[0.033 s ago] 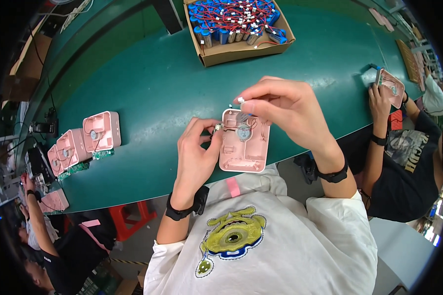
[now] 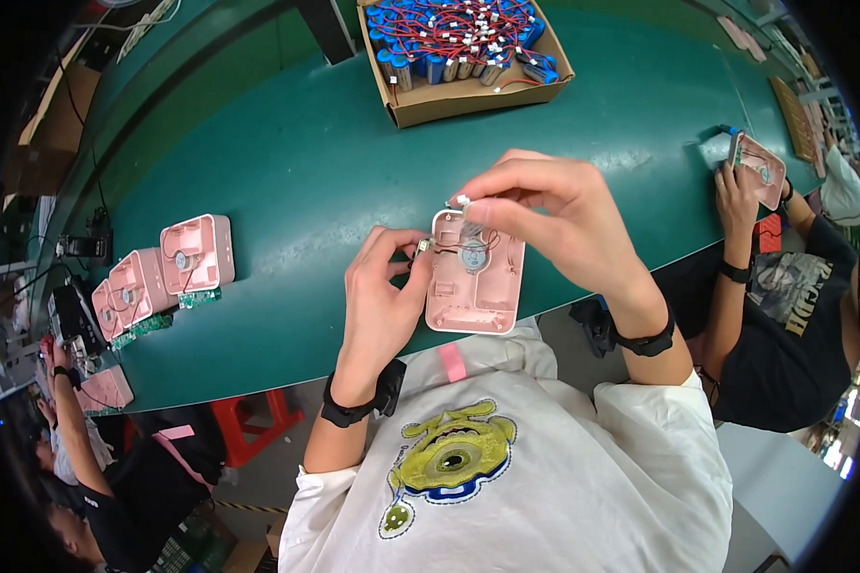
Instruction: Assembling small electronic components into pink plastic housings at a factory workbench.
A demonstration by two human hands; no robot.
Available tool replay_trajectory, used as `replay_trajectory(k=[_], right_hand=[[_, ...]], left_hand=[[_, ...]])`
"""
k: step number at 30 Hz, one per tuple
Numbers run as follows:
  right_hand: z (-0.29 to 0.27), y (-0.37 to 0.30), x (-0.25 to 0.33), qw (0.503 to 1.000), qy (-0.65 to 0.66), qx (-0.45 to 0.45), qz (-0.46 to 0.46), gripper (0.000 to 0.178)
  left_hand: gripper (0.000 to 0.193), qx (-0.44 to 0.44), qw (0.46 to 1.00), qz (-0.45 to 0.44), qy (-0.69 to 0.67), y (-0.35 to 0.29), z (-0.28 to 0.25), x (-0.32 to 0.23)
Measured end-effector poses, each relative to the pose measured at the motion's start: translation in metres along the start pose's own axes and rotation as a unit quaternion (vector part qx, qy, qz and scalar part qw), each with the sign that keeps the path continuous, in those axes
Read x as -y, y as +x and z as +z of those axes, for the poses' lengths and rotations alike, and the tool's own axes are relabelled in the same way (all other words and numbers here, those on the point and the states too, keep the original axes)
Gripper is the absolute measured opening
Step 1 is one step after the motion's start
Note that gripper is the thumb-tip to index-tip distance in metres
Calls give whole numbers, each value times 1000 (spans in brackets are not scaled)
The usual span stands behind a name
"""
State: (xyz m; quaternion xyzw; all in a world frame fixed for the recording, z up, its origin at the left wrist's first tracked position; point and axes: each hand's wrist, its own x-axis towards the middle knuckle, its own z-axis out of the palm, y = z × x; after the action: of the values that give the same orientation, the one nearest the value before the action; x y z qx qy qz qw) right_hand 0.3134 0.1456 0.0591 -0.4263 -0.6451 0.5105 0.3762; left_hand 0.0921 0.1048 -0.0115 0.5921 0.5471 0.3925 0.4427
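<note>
A pink plastic housing (image 2: 497,286) lies open side up on the bench in front of me, with a round speaker (image 2: 473,255) and thin dark wires inside. At its upper left edge, my left hand (image 2: 382,286) pinches a small pale connector (image 2: 424,245) between thumb and forefinger; whatever it is fixed to is hidden by the fingers. Above the housing's top edge, my right hand (image 2: 545,205) pinches a small white wire plug (image 2: 463,201) between thumb and forefinger. The remaining fingers of that hand curl over the housing's upper right part and hide it.
A cardboard box (image 2: 478,105) of blue batteries with red wires stands at the far side of the green bench (image 2: 287,191). More pink housings (image 2: 201,253) with green circuit boards (image 2: 148,328) sit at left. Co-workers sit on both sides; one holds a pink housing (image 2: 760,172).
The white plug in my right hand has shifted very slightly left and down. My left hand and the pink housing look the same.
</note>
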Motion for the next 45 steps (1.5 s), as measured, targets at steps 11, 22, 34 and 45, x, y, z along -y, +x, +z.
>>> replay_trajectory(k=[11,22,34,45], right_hand=[[56,-13,-36,951,-298,-25,-80,5],[64,-16,-43,961,-271,-27,-43,6],[71,-19,-45,963,-267,-32,-34,6],[78,-18,-49,963,-261,-50,-45,3]], left_hand=[[17,-37,998,42,20,-7,5,11],[22,-66,989,112,75,-13,6,15],[25,-97,974,157,130,-21,15,17],[27,-90,967,177,161,-23,16,20]])
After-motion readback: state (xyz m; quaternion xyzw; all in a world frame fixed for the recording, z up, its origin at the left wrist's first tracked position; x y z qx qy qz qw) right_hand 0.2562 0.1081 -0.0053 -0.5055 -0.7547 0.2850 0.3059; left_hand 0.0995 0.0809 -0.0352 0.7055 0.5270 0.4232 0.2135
